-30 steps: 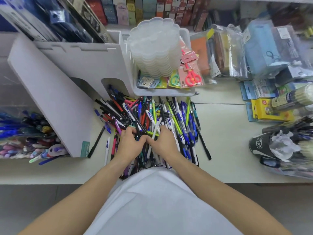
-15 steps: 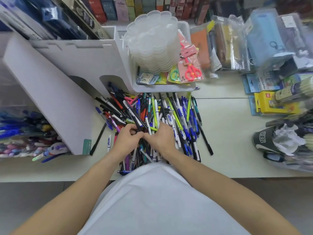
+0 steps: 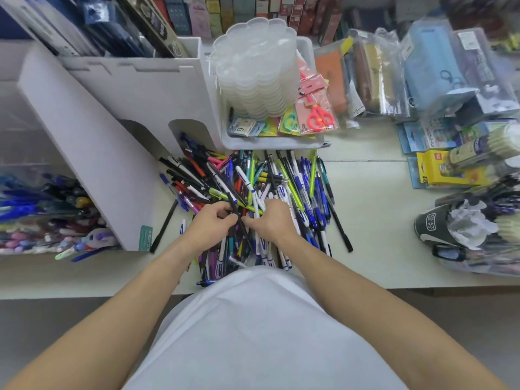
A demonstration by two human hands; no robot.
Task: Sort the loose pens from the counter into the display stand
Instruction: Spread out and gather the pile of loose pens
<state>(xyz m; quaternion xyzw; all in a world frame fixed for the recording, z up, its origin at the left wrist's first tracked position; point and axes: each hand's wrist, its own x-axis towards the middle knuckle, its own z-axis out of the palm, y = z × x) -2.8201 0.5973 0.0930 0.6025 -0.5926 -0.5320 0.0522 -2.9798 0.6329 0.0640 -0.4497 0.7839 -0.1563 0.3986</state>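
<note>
Head view, looking down over a white shirt that hides the counter's near edge. Exactly which pens the fingers grip is hard to make out. The left hand (image 3: 209, 225) and right hand (image 3: 271, 222) meet, fingers curled, over a heap of loose pens (image 3: 284, 190); the left pinches a black pen (image 3: 235, 205), the right seems to hold white ones. The white display stand (image 3: 92, 153) stands to the left on the pale counter (image 3: 374, 220), among packaged stationery.

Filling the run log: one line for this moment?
phase: picking | left hand: grips black pen | right hand: in pen pile, grasp unclear | display stand: left of pile
</note>
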